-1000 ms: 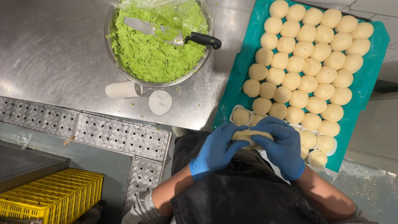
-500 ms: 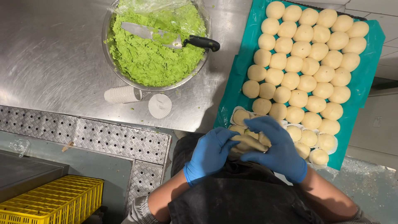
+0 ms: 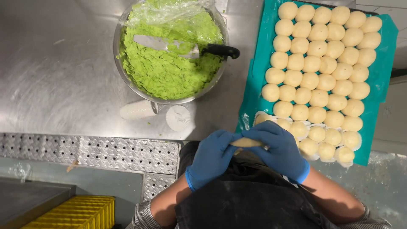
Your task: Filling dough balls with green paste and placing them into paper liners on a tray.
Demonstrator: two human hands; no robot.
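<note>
Both of my hands wear blue gloves and meet just below the counter's edge. My left hand and my right hand pinch a flattened piece of pale dough between their fingertips. Close above them lies a teal tray packed with several rows of round dough balls; the nearest ones sit in white paper cups. A metal bowl of bright green filling stands at the upper left, with a black-handled spatula lying in it.
A stack of white paper cups lies on its side beside one upright cup on the steel counter. Perforated metal grating runs along the counter's front. A yellow plastic crate sits at the lower left.
My hands have closed in on the dough and pressed it flatter and longer between the fingertips. The view has shifted slightly; bowl and tray stay put.
</note>
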